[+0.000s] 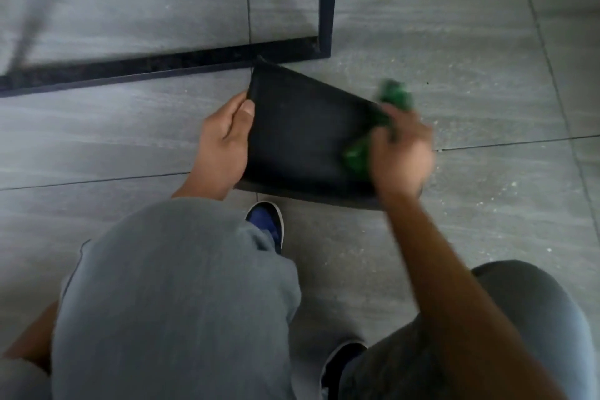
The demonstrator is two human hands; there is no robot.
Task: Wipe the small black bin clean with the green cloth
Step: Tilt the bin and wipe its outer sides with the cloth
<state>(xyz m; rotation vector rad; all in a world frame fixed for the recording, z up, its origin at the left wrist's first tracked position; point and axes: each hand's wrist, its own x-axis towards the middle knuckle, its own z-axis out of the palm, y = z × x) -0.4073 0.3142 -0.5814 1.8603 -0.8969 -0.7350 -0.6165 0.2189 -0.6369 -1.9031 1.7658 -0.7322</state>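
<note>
Head view, read left to right. At 10 o'clock a black metal frame (162,65) rests on the grey tiled floor (97,146), with its upright post rising toward 12 o'clock. At 7 o'clock the grey trouser knee (175,295) fills the lower left; a blue shoe (268,224) shows just beyond it toward centre.

Just left of centre, the left hand (224,146) grips the left edge of the small black bin (302,133): thumb laid on the upper face, remaining fingers hidden behind the wall. The bin sits at centre, tipped on its side, its far corner close to the frame (contact cannot be confirmed).

At 3 o'clock of the bin, the right hand (401,156) clutches the bunched green cloth (360,156) against the bin's right side. Fingers are curled around the cloth; motion blur hides finer detail. A further bunch of the cloth projects above the hand toward 1 o'clock
</note>
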